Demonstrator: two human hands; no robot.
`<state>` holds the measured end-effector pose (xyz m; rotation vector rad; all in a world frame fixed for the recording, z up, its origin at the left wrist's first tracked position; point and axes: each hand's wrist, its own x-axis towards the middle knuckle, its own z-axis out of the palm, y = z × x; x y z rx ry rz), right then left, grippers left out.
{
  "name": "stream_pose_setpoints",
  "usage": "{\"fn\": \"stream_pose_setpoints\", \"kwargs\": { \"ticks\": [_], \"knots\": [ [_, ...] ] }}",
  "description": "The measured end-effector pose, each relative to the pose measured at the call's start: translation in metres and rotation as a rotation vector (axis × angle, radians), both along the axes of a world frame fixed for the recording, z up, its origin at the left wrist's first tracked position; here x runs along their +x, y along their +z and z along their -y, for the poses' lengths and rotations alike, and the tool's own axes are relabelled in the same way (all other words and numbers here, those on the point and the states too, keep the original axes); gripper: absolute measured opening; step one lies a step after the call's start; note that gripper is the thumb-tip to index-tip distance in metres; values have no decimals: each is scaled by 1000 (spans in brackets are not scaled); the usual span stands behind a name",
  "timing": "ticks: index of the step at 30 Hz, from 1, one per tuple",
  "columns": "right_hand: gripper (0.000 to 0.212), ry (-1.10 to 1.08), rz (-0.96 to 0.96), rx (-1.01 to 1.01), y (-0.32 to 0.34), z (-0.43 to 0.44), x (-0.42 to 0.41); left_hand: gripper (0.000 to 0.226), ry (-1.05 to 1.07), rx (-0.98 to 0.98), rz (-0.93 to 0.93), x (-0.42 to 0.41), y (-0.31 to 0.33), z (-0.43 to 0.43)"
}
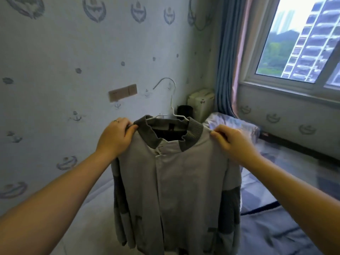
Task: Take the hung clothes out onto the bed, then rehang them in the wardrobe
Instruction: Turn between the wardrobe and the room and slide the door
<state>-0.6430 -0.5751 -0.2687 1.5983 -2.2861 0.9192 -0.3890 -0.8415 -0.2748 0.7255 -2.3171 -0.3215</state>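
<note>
The left hand [116, 137] and right hand [231, 142] each pinch a shoulder of the grey jacket [176, 181], held over the bed [276, 227]. It looks soft, limp and probably light, so the 2 shoulders suit gripping. Behind the collar, the white hanger [170, 100] has its hook free.

Daylight floods in from the white-framed glass window [287, 52] at two o'clock, its sky blown out; we see the pale blue patterned wallpaper [55, 52] dim and cool, soft blur throughout, and wide-angle bending at the edges.
</note>
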Motion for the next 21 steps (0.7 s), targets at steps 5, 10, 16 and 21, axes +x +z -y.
{"fn": "stream_pose_setpoints", "kwargs": {
  "ticks": [5,10,16,21],
  "knots": [
    [21,-185,139,86,-58,13,-6,26,-152,47,64,-52,-50,51],
    [17,-309,268,143,-99,19,-22,24,-253,64,136,-108,-85,79],
    [17,-425,389,132,-135,21,-73,19,-344,61,199,-198,-104,97],
    [14,-474,439,108,-147,29,-143,16,-375,40,234,-293,-110,109]
  ]
}}
